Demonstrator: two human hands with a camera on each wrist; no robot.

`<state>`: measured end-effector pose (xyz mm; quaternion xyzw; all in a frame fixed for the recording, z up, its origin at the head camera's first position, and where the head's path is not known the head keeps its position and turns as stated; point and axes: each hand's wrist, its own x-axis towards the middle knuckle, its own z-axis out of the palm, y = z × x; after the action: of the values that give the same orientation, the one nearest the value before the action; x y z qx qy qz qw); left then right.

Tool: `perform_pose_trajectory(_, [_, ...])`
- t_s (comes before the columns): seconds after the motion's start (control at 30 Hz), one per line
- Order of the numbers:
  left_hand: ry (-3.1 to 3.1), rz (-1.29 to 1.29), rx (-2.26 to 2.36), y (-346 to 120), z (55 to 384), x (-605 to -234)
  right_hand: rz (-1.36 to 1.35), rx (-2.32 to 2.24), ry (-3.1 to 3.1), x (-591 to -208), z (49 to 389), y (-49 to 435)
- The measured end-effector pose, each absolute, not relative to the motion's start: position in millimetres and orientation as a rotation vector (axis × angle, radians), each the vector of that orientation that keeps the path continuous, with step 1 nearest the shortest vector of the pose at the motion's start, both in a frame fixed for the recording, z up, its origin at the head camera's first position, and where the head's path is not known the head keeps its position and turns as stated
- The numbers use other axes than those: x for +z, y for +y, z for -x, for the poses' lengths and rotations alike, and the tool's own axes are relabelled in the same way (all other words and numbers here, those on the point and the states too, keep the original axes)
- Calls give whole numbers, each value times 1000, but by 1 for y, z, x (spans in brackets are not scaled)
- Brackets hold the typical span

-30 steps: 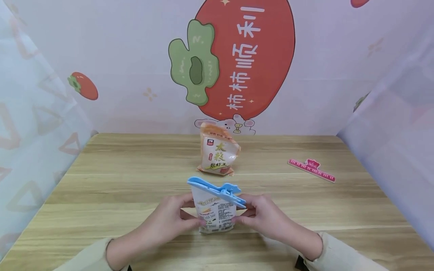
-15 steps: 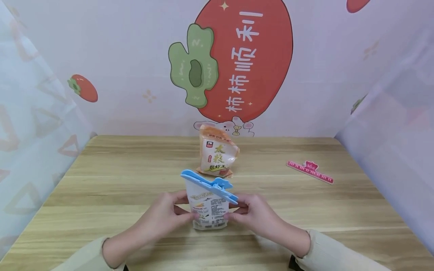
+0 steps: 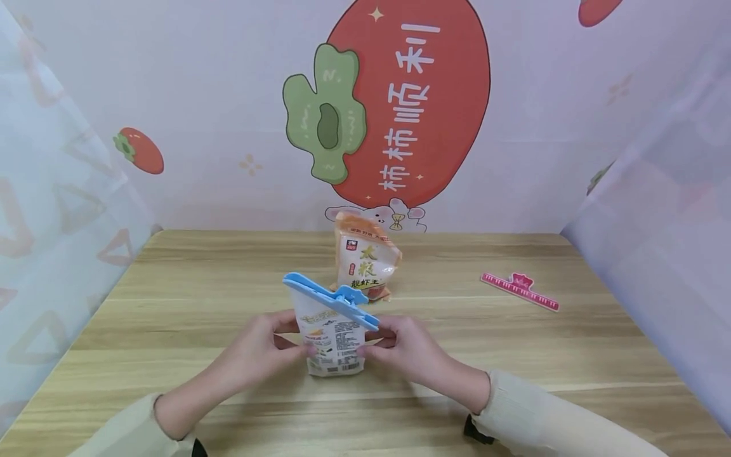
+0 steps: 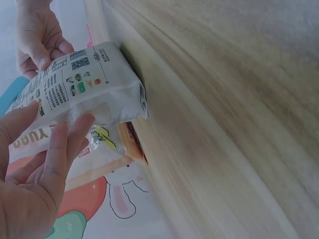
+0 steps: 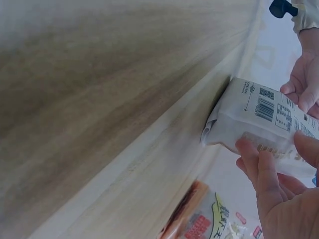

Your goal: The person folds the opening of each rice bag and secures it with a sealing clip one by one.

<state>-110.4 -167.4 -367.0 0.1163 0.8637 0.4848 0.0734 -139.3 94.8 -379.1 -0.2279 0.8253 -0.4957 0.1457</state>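
Note:
A white printed food bag (image 3: 334, 346) stands near the middle of the table, its back label facing me. Across its top runs a blue bag clip (image 3: 331, 299), slanting down to the right. My left hand (image 3: 257, 346) grips the bag's left side, thumb on the front face and fingers behind. On the opposite side my right hand (image 3: 402, 349) holds it the same way. Both wrist views show the bag (image 4: 92, 82) between the two hands, its bottom end right at the wood. The right wrist view has its barcode side (image 5: 259, 109) in sight.
Behind the white bag stands an orange-and-white bag (image 3: 368, 257), its lower left partly covered. A pink bag clip (image 3: 520, 291) with a piano-key pattern lies at the right. Printed cloth walls (image 3: 228, 95) enclose the wooden table (image 3: 188, 285) at the back and sides.
Both hands have shifted the clipped white bag to the left and slightly toward the back, so it now overlaps the orange-and-white bag in the head view. Their grip looks the same.

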Motion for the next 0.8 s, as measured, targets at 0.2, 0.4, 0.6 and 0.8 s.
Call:
perform_pose_trajectory(0.2, [2588, -340, 1453, -177, 116, -368, 675, -1450, 2365, -381, 145, 86])
perform_pose_trajectory(0.4, [2614, -324, 1432, -184, 120, -364, 649, -1425, 2394, -381, 151, 76])
perform_pose_trajectory(0.6, [2681, -370, 1376, -191, 125, -362, 674, -1451, 2381, -382, 158, 68])
perform_pose_trajectory(0.8, [2744, -403, 1339, -202, 129, -364, 702, -1479, 2373, -382, 165, 57])
